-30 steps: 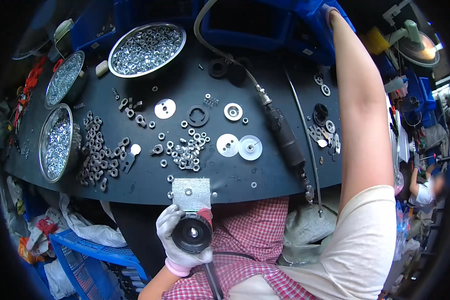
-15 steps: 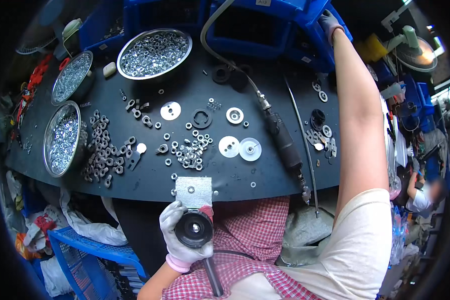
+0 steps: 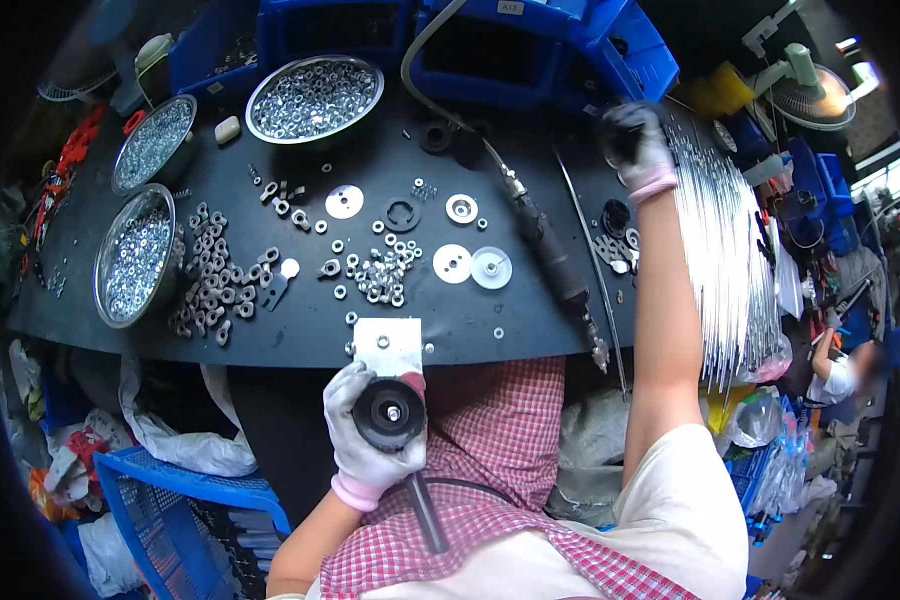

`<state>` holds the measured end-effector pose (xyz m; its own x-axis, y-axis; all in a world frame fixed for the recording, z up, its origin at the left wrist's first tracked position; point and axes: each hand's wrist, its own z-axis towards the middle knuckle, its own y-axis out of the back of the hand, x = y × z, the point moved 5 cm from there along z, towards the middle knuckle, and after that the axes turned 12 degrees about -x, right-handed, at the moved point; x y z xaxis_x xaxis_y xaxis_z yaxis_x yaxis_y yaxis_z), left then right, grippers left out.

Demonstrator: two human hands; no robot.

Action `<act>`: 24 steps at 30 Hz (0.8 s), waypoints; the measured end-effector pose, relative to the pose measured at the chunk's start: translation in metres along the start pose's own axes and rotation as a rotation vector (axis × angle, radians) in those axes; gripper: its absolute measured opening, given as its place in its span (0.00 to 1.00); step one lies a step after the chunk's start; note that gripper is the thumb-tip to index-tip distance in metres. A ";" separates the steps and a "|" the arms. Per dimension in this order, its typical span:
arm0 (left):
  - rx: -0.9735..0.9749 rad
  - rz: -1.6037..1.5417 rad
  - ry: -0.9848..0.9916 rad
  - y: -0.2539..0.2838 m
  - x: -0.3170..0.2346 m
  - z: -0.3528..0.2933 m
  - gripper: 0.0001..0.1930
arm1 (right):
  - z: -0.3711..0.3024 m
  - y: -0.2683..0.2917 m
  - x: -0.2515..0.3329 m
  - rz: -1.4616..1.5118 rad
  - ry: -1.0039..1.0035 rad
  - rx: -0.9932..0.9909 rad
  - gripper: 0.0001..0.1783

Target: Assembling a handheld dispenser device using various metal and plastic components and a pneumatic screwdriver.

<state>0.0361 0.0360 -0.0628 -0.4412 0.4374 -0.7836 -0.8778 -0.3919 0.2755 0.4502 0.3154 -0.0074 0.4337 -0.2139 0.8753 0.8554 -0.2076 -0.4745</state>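
Note:
My gloved left hand (image 3: 348,450) is wrapped round a black round part (image 3: 375,412) with a bright metal stud in its middle, just below the table's near edge. A dark tube (image 3: 427,512) runs from under this hand toward my lap; how it joins is hidden. Right above the black part, a silver metal plate (image 3: 395,352) with a nut on it sits at the edge. At the far right my gloved right hand (image 3: 650,160) grips a dark round piece (image 3: 624,132), smeared by motion. That hand is above the table, near a blue bin (image 3: 638,60).
Steel bowls of nuts (image 3: 315,100) stand at the left. Loose nuts (image 3: 380,278), fork-shaped metal pieces (image 3: 210,270) and discs (image 3: 491,267) lie mid-table. A black air tool (image 3: 555,255) with its hose and a long rod (image 3: 592,265) lie rightward, before bundled metal rods (image 3: 720,270).
My right hand has come back from the blue bin toward me, now with a dark round piece in it. My left hand keeps its hold on the black round part; the view has shifted slightly.

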 end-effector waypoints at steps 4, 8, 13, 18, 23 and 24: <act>-0.009 -0.001 -0.008 0.001 0.004 -0.002 0.36 | -0.031 -0.014 -0.051 -0.569 0.056 -0.455 0.25; -0.030 0.014 -0.023 0.000 0.005 -0.003 0.36 | -0.004 -0.043 -0.063 -1.713 0.274 -0.173 0.33; -0.043 -0.002 -0.022 -0.001 0.006 -0.003 0.36 | -0.002 -0.057 -0.073 -1.839 0.216 -0.120 0.33; 0.016 -0.011 -0.029 -0.003 0.003 -0.005 0.38 | -0.030 -0.049 0.004 -1.623 0.507 -0.179 0.32; -0.027 -0.001 0.010 0.005 0.006 -0.007 0.34 | -0.230 -0.122 0.026 -0.878 0.364 0.141 0.21; -0.030 -0.011 0.004 0.006 0.005 -0.006 0.34 | -0.270 -0.120 0.007 -0.766 0.160 0.256 0.25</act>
<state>0.0294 0.0308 -0.0686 -0.4307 0.4387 -0.7887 -0.8767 -0.4109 0.2501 0.2739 0.0806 0.0311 -0.3253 -0.2390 0.9149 0.9444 -0.1313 0.3015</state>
